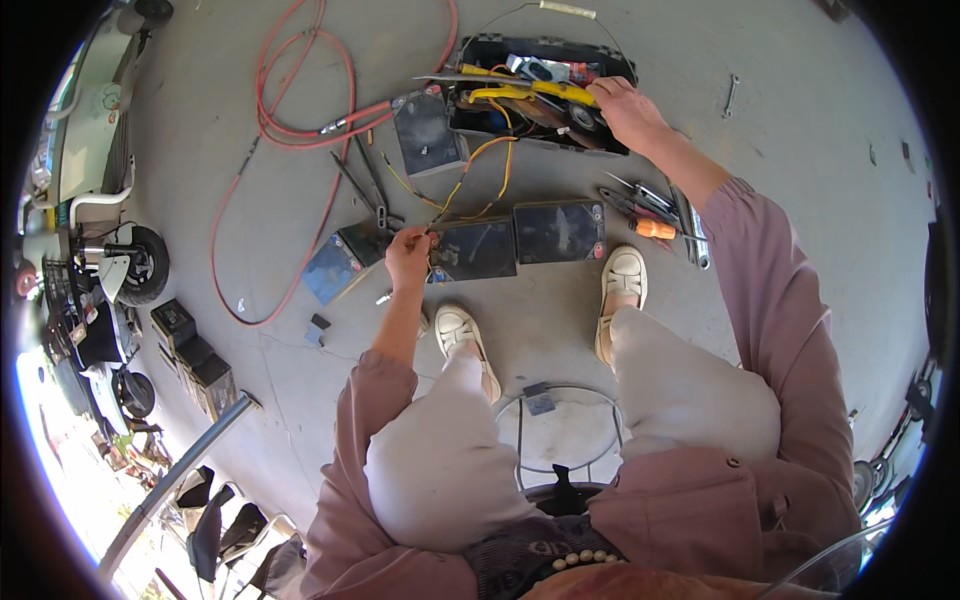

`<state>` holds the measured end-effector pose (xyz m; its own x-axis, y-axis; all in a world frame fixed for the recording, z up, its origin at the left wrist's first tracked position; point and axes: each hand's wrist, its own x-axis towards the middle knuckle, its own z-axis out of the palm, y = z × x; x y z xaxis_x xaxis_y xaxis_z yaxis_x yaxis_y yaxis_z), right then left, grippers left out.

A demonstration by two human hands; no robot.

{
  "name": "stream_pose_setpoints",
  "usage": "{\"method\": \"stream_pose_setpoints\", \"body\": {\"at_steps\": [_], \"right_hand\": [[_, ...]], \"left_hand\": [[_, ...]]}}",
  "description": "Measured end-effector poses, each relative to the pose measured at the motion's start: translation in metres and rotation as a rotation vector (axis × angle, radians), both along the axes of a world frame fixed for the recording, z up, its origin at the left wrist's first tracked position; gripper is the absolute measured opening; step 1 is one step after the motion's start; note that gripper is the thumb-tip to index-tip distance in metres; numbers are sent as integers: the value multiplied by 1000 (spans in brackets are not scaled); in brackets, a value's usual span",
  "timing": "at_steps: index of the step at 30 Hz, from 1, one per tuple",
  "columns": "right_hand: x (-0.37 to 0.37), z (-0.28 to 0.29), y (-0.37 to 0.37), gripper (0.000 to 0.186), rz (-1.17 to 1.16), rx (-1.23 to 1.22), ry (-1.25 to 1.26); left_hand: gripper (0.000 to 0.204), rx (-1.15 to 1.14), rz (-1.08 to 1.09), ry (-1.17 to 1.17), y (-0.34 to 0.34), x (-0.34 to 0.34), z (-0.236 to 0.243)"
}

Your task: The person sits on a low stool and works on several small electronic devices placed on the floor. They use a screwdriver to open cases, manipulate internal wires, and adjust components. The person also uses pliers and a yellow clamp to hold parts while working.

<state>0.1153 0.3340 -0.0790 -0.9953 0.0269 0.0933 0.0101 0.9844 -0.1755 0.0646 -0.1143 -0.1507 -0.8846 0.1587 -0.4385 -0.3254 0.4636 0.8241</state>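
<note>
My right hand (628, 115) is closed on the yellow handle of a long tool (562, 92) with a thin grey blade pointing left, over an open black toolbox (590, 146) full of tools. My left hand (406, 258) is lower and to the left, its fingers pinched at the end of a yellow and dark wire (462, 184). This wire loops up toward the toolbox. The pinch sits at the left corner of a black battery (475, 250). A second black battery (560, 232) lies right beside it. What exactly the left fingertips grip is too small to make out fully.
Another battery (425, 130) stands against the toolbox, and a blue-sided one (335, 265) lies left of my left hand. Red hose (268, 105) coils at the far left. Pliers and an orange-handled screwdriver (652, 229) lie right of the batteries. A wrench (732, 96) is farther right.
</note>
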Motion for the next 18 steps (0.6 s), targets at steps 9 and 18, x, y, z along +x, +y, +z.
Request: {"method": "stream_pose_setpoints", "body": {"at_steps": [9, 18], "right_hand": [[-14, -19, -15, 31, -125, 57, -160], [-11, -16, -11, 32, -192, -282, -45]], "left_hand": [[17, -70, -35, 7, 2, 0, 7], [22, -205, -136, 126, 8, -21, 11]]}}
